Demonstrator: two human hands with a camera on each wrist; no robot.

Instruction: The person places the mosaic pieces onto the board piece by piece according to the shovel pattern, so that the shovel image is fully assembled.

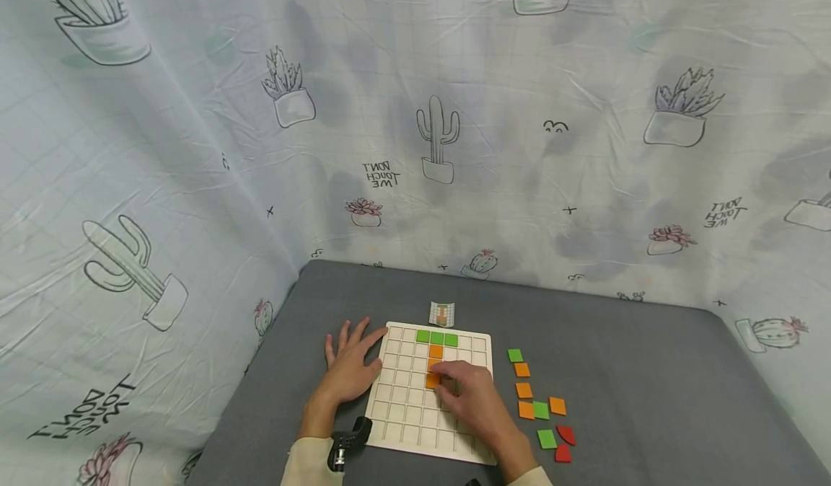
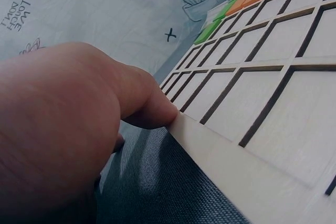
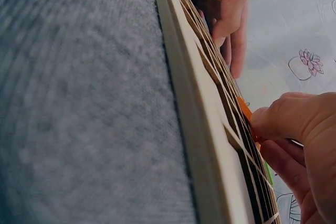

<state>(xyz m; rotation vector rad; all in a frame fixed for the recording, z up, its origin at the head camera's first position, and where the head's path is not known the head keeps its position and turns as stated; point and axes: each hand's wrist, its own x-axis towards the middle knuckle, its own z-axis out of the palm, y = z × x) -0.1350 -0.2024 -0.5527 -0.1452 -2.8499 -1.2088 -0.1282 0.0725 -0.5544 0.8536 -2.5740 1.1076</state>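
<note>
A pale wooden grid board [image 1: 396, 412] lies on the grey table. Three green square tiles [image 1: 437, 338] sit side by side in its far row, and a column of orange tiles runs toward me below them. At the nearest orange tile [image 1: 432, 381], my right hand [image 1: 477, 399] pinches with thumb and index finger; in the right wrist view the fingers [image 3: 268, 121] meet at an orange piece low over the grid. My left hand [image 1: 350, 372] is spread at the board's left side, its thumb [image 2: 157, 109] touching the rim in the left wrist view.
A small printed pattern card [image 1: 442, 314] lies beyond the board. To the right are several loose tiles: orange squares [image 1: 523, 390], green squares [image 1: 547, 439] and two red pieces [image 1: 563, 453], one with a curved side. A cactus-print curtain [image 1: 493, 147] hangs around the table.
</note>
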